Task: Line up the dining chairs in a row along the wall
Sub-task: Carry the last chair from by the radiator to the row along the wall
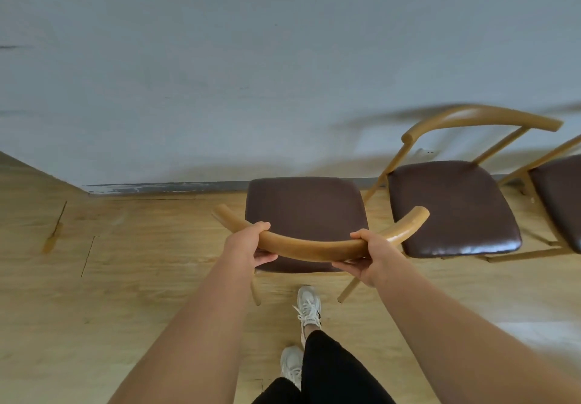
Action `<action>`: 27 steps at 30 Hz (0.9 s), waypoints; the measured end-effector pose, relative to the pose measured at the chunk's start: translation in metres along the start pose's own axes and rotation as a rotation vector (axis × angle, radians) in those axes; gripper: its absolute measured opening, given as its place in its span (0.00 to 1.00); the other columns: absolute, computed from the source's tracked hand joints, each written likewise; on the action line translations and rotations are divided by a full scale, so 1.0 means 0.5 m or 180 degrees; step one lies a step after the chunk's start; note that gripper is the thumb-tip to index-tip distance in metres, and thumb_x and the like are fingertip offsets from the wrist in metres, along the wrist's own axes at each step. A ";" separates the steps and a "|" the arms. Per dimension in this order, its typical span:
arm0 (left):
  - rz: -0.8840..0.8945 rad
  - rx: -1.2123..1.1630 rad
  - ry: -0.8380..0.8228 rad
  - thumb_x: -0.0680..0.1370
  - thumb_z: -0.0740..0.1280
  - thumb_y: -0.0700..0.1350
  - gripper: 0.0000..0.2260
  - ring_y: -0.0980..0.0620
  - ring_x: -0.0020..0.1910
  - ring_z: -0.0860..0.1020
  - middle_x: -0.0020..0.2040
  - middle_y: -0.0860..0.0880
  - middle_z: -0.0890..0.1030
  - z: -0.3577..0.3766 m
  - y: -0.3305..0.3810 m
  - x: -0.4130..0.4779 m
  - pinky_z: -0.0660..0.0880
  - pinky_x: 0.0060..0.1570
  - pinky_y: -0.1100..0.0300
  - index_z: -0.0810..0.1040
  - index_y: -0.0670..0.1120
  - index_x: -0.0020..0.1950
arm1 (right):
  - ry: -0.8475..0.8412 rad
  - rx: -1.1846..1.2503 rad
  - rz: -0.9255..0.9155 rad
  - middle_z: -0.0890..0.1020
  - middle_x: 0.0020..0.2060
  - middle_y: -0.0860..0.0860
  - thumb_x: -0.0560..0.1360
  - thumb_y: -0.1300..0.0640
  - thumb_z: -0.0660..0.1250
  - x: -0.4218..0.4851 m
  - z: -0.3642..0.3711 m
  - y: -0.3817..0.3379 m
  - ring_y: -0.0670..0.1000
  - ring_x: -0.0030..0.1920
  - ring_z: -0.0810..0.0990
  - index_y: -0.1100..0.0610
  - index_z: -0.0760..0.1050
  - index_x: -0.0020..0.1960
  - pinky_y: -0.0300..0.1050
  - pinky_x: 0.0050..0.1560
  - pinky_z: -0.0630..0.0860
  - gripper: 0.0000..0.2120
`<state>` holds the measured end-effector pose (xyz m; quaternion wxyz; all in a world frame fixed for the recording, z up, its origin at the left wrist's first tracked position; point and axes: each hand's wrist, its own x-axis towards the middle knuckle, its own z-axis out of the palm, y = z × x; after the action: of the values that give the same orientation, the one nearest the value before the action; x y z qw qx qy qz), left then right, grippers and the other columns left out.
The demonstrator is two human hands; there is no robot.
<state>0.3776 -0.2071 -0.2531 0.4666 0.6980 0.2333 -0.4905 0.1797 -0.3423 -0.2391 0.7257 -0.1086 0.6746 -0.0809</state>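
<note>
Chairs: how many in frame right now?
3. A tan-framed dining chair with dark brown padded seat, held by both hands at its curved backrest, faces the wall; a matching second chair right of it; a third cut off at the right edge. More may lie beyond.

A pale grey-blue wall (220,73) meets light wood-plank floor (125,277) at a dark, seemingly scuffed skirting (163,188).
</note>
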 end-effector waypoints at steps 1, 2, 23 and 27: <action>-0.0072 -0.0027 0.0017 0.69 0.77 0.43 0.25 0.41 0.47 0.81 0.53 0.40 0.78 0.017 0.033 0.034 0.83 0.34 0.48 0.73 0.41 0.63 | 0.0002 -0.0028 0.0076 0.76 0.50 0.63 0.69 0.65 0.73 0.035 0.028 -0.032 0.67 0.49 0.78 0.60 0.68 0.50 0.68 0.32 0.81 0.16; -0.0105 -0.0024 0.0052 0.69 0.77 0.43 0.25 0.40 0.47 0.81 0.53 0.40 0.78 0.026 0.046 0.050 0.83 0.35 0.47 0.73 0.41 0.63 | 0.0022 -0.0035 0.0113 0.76 0.51 0.63 0.69 0.65 0.73 0.049 0.039 -0.044 0.67 0.49 0.78 0.60 0.68 0.50 0.67 0.32 0.81 0.16; -0.0840 0.0404 -0.0211 0.71 0.74 0.39 0.20 0.39 0.42 0.80 0.52 0.38 0.78 -0.012 0.126 0.214 0.80 0.24 0.48 0.72 0.40 0.60 | 0.0545 0.0375 0.0166 0.77 0.55 0.60 0.72 0.57 0.74 0.166 0.163 0.022 0.62 0.48 0.79 0.61 0.70 0.62 0.64 0.38 0.80 0.23; -0.0954 0.0350 -0.0244 0.71 0.74 0.39 0.22 0.39 0.45 0.79 0.54 0.37 0.77 -0.035 0.094 0.215 0.80 0.25 0.46 0.72 0.41 0.62 | 0.0634 0.0534 0.0164 0.73 0.63 0.60 0.72 0.52 0.74 0.161 0.143 0.054 0.63 0.56 0.75 0.59 0.66 0.69 0.67 0.54 0.76 0.30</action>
<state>0.4667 -0.2273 -0.3285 0.3579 0.6606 0.2897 -0.5929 0.2563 -0.3341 -0.3191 0.6635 -0.0216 0.7367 -0.1288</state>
